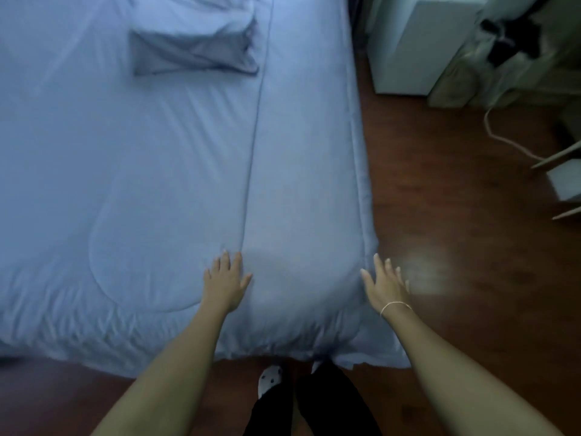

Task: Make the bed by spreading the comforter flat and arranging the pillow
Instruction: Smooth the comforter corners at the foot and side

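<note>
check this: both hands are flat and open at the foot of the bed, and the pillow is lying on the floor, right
Not quite. The head view shows the pillow lying on the comforter, not on the floor. The rest holds: the left hand and right hand are open at the bed's foot.

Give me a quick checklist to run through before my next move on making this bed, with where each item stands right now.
1. Both hands free: ok. The left hand lies flat on the comforter; the right hand is open at its near right corner.
2. Comforter centre flat: ok, only faint creases.
3. Near edge smooth: not ok, it is bunched and wrinkled along the foot.
4. Right side hanging evenly: cannot tell, the view is blurred there.
5. Pillow arranged: not ok, it lies crumpled and askew at the far end.
6. Floor beside the bed passable: ok, though a cord trails farther right.
</note>
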A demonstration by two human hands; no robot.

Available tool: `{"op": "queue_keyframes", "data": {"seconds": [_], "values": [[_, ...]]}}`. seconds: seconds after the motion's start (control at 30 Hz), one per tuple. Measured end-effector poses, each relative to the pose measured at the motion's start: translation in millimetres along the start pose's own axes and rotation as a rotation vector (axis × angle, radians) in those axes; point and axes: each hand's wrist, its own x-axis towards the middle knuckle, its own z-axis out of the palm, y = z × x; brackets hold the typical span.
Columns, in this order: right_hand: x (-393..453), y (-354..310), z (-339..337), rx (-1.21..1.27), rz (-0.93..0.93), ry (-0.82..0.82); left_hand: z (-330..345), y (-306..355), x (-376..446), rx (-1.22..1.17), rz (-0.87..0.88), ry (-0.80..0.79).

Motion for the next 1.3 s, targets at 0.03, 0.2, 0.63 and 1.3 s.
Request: {"op": "queue_keyframes", "data": {"seconds": [0.03, 0.2, 0.63, 1.3], "values": [[-5.6, -6.5, -12.5, -0.012, -0.027, 0.011, -7.0, 6.7, -4.1, 0.010, 0.003, 0.005], [-13.9, -44.0, -69.6, -0.026, -0.165, 0.093, -56.8, 62.2, -8.9, 0.010, 0.082, 0.070], [67.4, -4.7, -186.6, 0.029, -0.423, 0.163, -127.1, 220.0, 24.7, -0.053, 0.002, 0.327], [193.1, 106.6, -305.8, 0.039, -0.576, 0.135, -151.8, 420.4, 78.3, -0.089, -0.111, 0.427]]}}
